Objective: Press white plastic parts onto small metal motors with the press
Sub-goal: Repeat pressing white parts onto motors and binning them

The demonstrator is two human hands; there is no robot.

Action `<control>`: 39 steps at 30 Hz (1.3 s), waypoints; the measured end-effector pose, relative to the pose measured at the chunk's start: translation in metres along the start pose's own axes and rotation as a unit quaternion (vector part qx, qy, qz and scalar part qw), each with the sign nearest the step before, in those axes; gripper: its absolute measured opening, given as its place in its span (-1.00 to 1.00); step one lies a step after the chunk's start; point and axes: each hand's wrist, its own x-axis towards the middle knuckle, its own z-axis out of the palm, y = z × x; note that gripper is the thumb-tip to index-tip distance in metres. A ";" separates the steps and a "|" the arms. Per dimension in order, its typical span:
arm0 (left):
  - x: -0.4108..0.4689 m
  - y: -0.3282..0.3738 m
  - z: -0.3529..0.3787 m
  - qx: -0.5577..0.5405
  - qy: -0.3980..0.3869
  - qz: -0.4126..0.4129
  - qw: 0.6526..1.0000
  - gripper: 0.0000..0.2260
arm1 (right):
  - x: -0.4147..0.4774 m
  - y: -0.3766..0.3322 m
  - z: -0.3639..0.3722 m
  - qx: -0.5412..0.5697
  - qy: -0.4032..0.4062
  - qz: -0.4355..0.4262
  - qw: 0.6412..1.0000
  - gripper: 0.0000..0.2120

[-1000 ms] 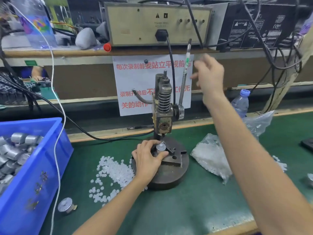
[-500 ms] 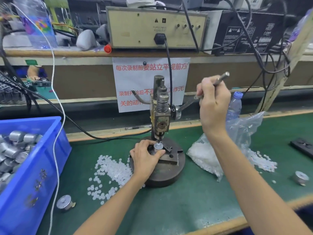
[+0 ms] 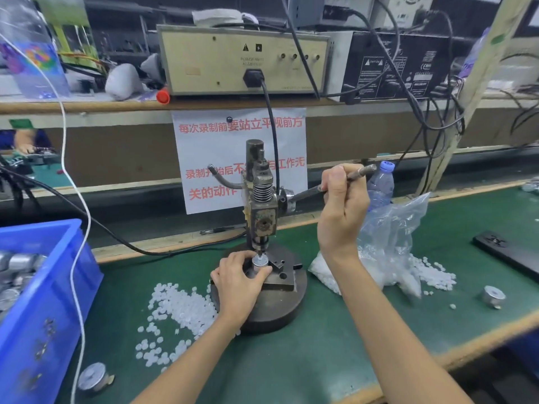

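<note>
A hand press (image 3: 264,205) stands on a round dark base (image 3: 271,310) in the middle of the green mat. My left hand (image 3: 237,282) grips a small metal motor (image 3: 259,263) seated in the fixture under the ram; the ram tip touches the motor's top. My right hand (image 3: 342,208) grips the press lever (image 3: 360,172), which is pulled down to nearly level. Loose white plastic parts (image 3: 178,313) lie in a heap left of the base.
A blue bin (image 3: 43,310) of metal motors sits at the left edge. One motor (image 3: 93,377) lies near the front left, another motor (image 3: 493,296) at the right. A clear bag (image 3: 388,246) of white parts and a water bottle (image 3: 379,185) stand right of the press.
My right hand took hold of the lever and pulled it down from upright to nearly level. The ram came down onto the motor. My left hand stayed on the motor.
</note>
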 end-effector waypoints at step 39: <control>-0.154 0.108 0.065 -0.083 -0.159 0.220 0.959 -0.79 | -0.130 0.026 -0.224 0.001 -0.106 0.498 0.861 -0.83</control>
